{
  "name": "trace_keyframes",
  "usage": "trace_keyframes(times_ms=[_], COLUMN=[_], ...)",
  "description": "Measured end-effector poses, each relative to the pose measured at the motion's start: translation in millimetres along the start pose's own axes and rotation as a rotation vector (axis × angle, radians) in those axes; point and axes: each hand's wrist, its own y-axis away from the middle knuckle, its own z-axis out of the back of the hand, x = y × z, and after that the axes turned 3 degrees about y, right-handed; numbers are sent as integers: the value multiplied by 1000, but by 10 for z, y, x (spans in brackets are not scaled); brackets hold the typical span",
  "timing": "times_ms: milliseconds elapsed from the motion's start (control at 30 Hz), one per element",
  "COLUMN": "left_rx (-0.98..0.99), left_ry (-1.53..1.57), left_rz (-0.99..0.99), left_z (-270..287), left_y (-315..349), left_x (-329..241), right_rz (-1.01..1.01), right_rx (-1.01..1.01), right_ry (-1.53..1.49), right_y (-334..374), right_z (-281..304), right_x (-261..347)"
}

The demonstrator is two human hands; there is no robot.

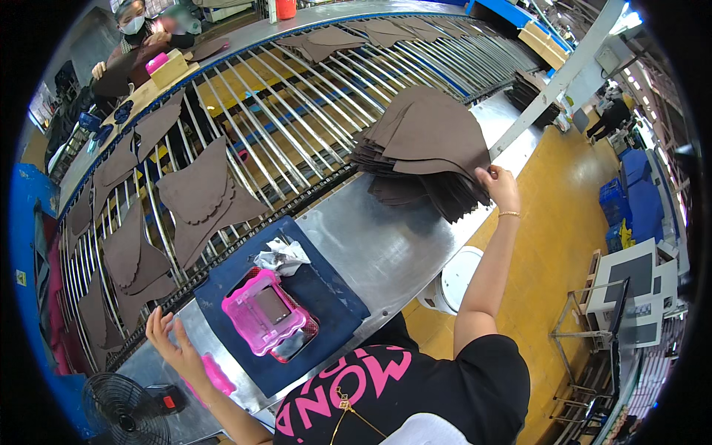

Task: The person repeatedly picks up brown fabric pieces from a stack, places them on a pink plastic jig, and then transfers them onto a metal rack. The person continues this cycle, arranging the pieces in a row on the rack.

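A tall, fanned stack of dark brown cut pieces point(437, 137), looking like leather or fabric, sits on the metal table right of centre. My right hand point(500, 187) is at the stack's right edge, its fingers closed on the rim of a brown piece. My left hand point(172, 343) hangs open over the table's left part, fingers apart and holding nothing, close to the roller conveyor's edge. Between my hands, a bright pink plastic basket point(231, 305) stands on a dark blue mat point(337, 297). Crumpled white wrapping point(282, 256) lies just beyond the basket.
Scalloped brown pieces point(196, 185) lie spread over the metal-bar conveyor point(297, 141). A small black fan point(126, 415) is at the lower left, near a pink patch point(216, 374). A white bucket point(456, 282) stands below the table's right edge. A masked person handles brown pieces across the conveyor.
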Motion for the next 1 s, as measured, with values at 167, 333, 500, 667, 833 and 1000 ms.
trace_keyframes(times_ms=[167, 333, 500, 667, 833, 1000], left_rx=[24, -4, -9, 53, 166, 133], left_ry=[-11, -63, -44, 93, 587, 620], left_rz=[-2, 60, 11, -96, 105, 373], left_z=[-34, 133, 113, -124, -286, 435], left_y=[48, 111, -2, -296, -421, -343], left_x=[17, -8, -197, -571, -839, -790], right_rz=[-12, 53, 390, 469, 765, 955], right_rx=[-111, -15, -235, -15, 520, 682], right_ry=[92, -127, -169, -996, -1373, -1231], right_y=[-8, 0, 341, 973, 1564, 2112], right_z=[-90, 31, 362, 519, 84, -499], right_x=[68, 187, 496, 1286, 1965, 2295])
